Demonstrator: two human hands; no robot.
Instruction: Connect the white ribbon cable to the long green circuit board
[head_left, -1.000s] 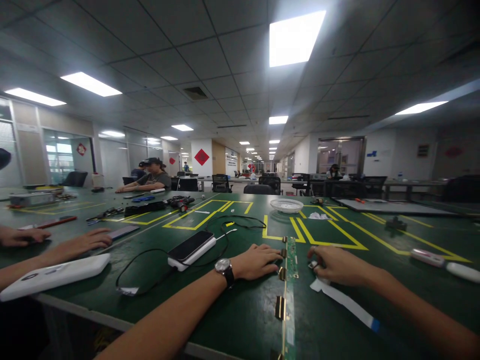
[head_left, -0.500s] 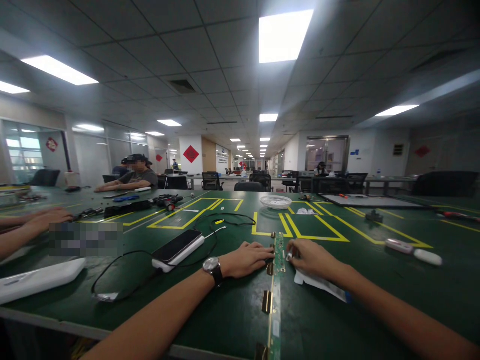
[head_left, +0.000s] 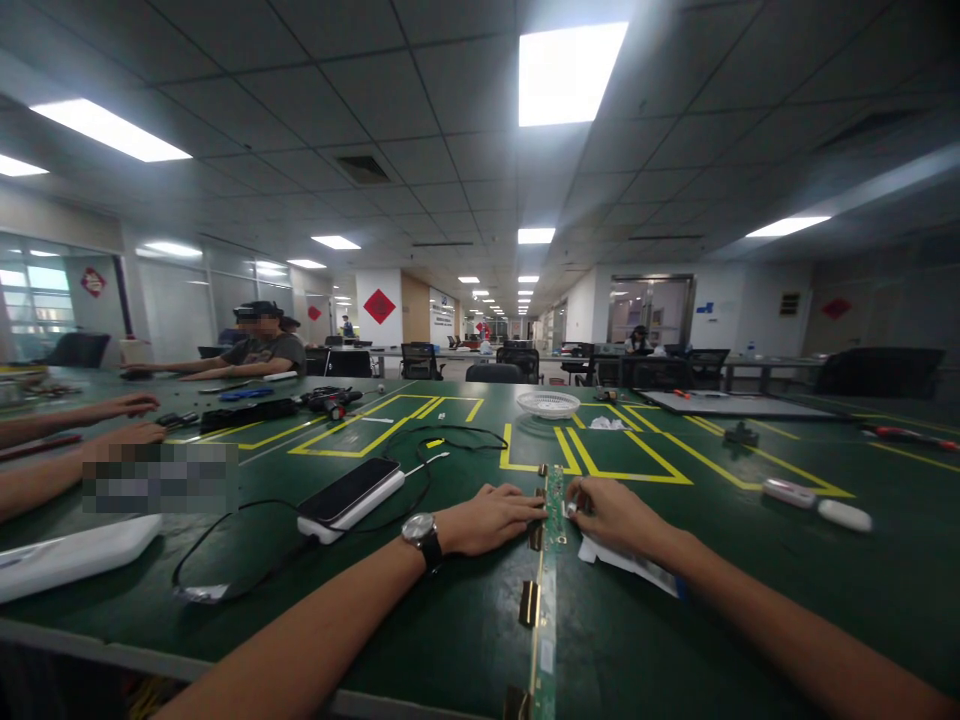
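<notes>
A long narrow green circuit strip (head_left: 546,600) with brass tabs lies on the green table (head_left: 675,620), running from the near edge away from me. My left hand (head_left: 491,518), a watch on its wrist, rests flat on the table with its fingertips against the strip's left side. My right hand (head_left: 611,512) is curled at the strip's right edge, pinching a small pale object I cannot make out. A white paper strip (head_left: 626,562) with a blue end lies under my right wrist.
A phone on a white power bank (head_left: 349,495) with black cables lies at left. A white basket (head_left: 549,403) stands further back. A white-and-pink tool (head_left: 817,503) lies at right. Another person's forearms (head_left: 52,470) reach in from the left; seated people work at the back.
My right hand has moved left from the paper strip to the circuit strip's edge. The camera has turned slightly right. My left hand has stayed put.
</notes>
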